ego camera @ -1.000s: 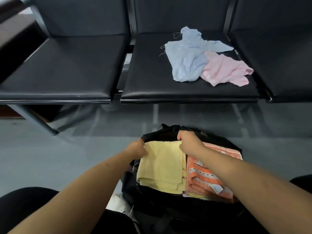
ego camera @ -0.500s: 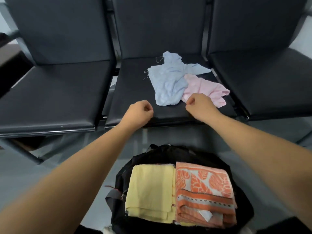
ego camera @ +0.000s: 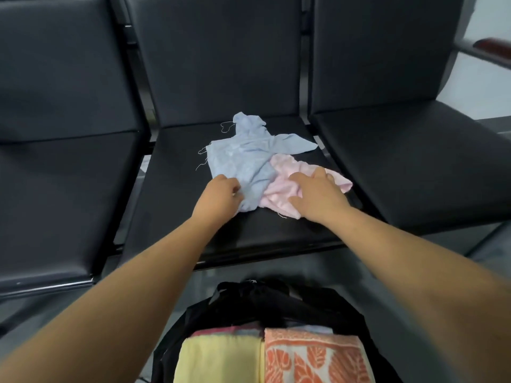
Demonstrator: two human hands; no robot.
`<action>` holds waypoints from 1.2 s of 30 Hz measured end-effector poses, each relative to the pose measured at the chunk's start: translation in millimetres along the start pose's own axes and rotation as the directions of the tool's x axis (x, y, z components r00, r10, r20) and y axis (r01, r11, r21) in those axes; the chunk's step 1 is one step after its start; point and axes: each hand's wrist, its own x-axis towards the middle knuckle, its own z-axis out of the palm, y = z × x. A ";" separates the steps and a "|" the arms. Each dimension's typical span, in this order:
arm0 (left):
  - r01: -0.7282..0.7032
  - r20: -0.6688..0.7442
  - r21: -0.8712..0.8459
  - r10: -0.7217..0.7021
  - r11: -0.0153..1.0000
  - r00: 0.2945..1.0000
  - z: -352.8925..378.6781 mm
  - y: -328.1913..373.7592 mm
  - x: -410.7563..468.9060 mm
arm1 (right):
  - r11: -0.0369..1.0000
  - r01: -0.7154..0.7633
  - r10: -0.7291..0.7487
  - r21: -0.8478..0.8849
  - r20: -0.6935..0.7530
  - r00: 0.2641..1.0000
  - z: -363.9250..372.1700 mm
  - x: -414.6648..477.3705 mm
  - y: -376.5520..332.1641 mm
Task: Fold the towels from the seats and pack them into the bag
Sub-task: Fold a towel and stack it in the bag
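Head view, the only one. Both hands have left the bag and come up to the middle seat. A second ago they were tucking the yellow towel in, and half a second ago they hovered at the seat's front edge. Now they touch cloth, so packing of the last piece is done and, I judge, pickup of the next towel is starting.

The left hand has its fingers curled at the near corner of the blue towel and looks to be pinching it. The right hand lies spread and flat on the pink towel, pressing without gripping.

Both loose towels are on the middle seat. They are crumpled and unfolded, and the pink one overlaps the blue one's right side. The cloth is thin, soft and limp, and the blue one has frayed threads hanging off its left edge. The seat is smooth, dark, padded vinyl.

The bag sits on the floor below. It is black, floppy and open. The folded yellow towel lies on the left inside it, touching a folded orange leaf-print towel.
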 end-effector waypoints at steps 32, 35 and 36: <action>-0.192 -0.187 -0.485 0.114 0.853 0.976 -319.5 136.2 -189.6 | 0.428 0.435 -0.098 0.792 -0.438 0.894 -251.3 -207.7 -110.9; -0.223 -0.063 -0.239 0.214 0.945 0.975 -324.0 133.9 -197.2 | 0.473 0.416 -0.159 0.776 -0.389 0.907 -253.9 -218.1 -107.1; -0.212 -0.069 -0.212 0.202 0.954 0.977 -324.9 132.5 -197.3 | 0.501 0.429 -0.191 0.751 -0.388 0.902 -254.9 -223.1 -104.9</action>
